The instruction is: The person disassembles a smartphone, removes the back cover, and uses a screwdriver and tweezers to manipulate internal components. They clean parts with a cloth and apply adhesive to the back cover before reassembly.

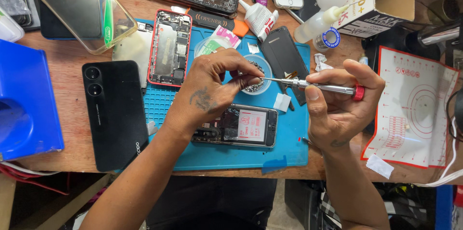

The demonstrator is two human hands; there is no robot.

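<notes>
Your right hand [337, 99] is closed around a screwdriver [313, 85], thumb and fingers clamped on its silver shaft, the red cap by your forefinger. Its tip points left to your left hand [212, 90], whose fingertips are pinched together at that tip, above a small round dish [258, 68] of screws; whether they hold a screw is too small to tell. Below your left hand an opened phone [246, 126] lies on the blue mat [241, 157]. A red-framed phone [170, 49] lies open at the mat's upper left, and a black phone [113, 114] rests face down on the bench [67, 66] beside it.
</notes>
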